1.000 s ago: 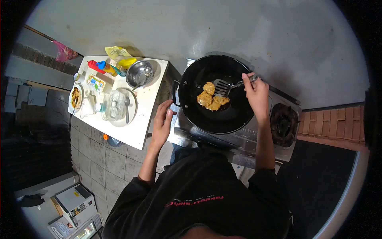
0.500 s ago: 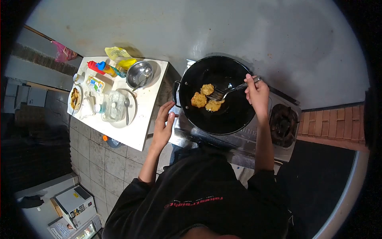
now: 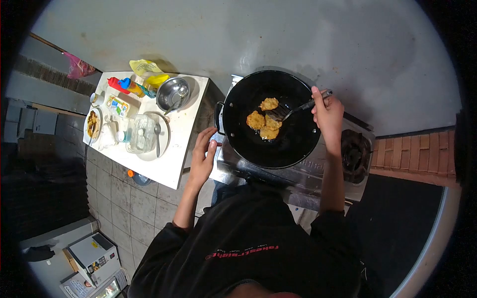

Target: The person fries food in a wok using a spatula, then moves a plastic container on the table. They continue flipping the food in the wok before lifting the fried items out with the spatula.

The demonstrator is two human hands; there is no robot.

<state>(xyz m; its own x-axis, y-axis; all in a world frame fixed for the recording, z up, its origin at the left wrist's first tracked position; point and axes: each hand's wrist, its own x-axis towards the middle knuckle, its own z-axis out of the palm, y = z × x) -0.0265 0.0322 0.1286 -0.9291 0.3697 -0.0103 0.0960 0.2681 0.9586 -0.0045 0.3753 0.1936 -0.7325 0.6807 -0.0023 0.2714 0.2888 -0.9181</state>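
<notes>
A black pan (image 3: 283, 151) sits on the stove, with several golden-brown fritters (image 3: 256, 120) in its left half. My right hand (image 3: 328, 113), at the pan's right rim, is closed round the handle of a slotted spatula (image 3: 298, 108). The spatula's head lies among the fritters, touching them. My left hand (image 3: 203, 149) is beside the pan's left handle (image 3: 218, 118), with nothing in it and its fingers apart.
On the left, a white table (image 3: 169, 171) holds a metal bowl (image 3: 169, 90), a glass container (image 3: 142, 137) on a plate, sauce bottles and a plate of food (image 3: 93, 124). A bare burner (image 3: 354, 156) is right of the pan.
My right hand has turned the spatula and moved slightly right and down. The fritters have shifted, and four pieces now show where three showed before. My left hand has barely moved.
</notes>
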